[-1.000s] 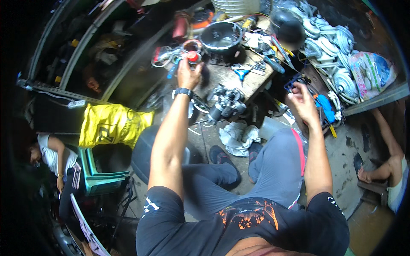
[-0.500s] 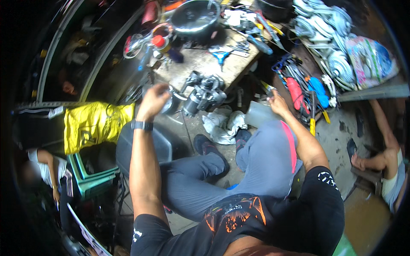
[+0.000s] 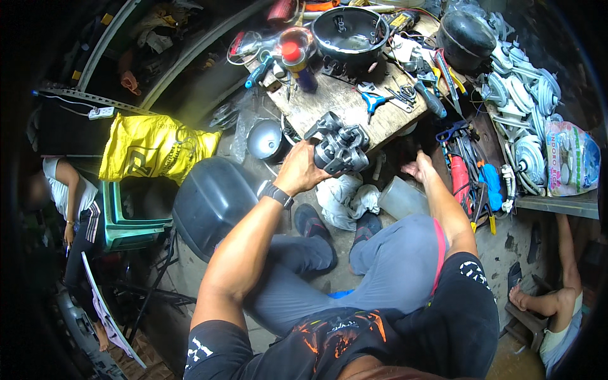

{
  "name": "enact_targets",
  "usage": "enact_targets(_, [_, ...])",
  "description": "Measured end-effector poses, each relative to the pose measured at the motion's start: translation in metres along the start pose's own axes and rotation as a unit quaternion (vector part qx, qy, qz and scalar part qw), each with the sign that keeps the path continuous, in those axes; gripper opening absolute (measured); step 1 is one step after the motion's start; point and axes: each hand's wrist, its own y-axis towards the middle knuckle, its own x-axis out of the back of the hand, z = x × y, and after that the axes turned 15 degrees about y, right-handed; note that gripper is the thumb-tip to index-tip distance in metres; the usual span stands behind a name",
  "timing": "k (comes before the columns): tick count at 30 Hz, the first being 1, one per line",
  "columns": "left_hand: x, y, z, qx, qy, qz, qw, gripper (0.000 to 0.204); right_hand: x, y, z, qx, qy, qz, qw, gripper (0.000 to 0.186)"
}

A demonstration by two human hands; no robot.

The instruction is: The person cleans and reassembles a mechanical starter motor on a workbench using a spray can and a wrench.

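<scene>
While the left hand (image 3: 303, 168) is wrapped around the left side of a grey metal motor part (image 3: 340, 152) smack in the middle of the frame, by the wooden bench (image 3: 339, 101), the right hand (image 3: 419, 168) sits right of center near a translucent container (image 3: 403, 197). Its fingertips are in shadow, so can't tell if they're pinching anything, tbh.

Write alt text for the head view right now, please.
A bare left hand touches a dark metal part at the edge of a cluttered wooden bench, the right hand near a translucent container. A yellow sack lies at left; grey wheel-like parts pile up at right.
</scene>
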Motion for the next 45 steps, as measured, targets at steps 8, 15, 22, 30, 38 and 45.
enact_targets(8, [-0.023,0.001,0.023,-0.016,-0.008,-0.073,0.997,0.057,0.023,-0.146,0.011,-0.027,-0.092,0.156,0.983,0.058])
enact_targets(15, [0.015,0.013,0.000,-0.044,0.054,-0.079,0.994,0.055,0.005,-0.294,0.067,0.151,-0.278,0.282,0.906,0.088])
enact_targets(22, [0.022,0.006,0.006,-0.030,0.101,-0.053,0.993,0.058,-0.100,-0.357,0.058,0.307,-0.453,0.236,0.803,0.039])
enact_targets(30, [0.010,-0.003,0.003,-0.008,0.121,-0.067,0.990,0.062,-0.112,-0.346,0.014,0.318,-0.425,0.235,0.814,0.026])
enact_targets(38, [0.002,0.006,-0.007,0.022,0.151,-0.105,0.983,0.055,-0.124,-0.365,0.017,0.539,-0.545,0.132,0.628,0.036])
enact_targets(45, [0.001,0.006,0.014,-0.017,0.083,-0.103,0.991,0.057,-0.150,-0.393,-0.028,0.584,-0.478,0.171,0.633,0.045])
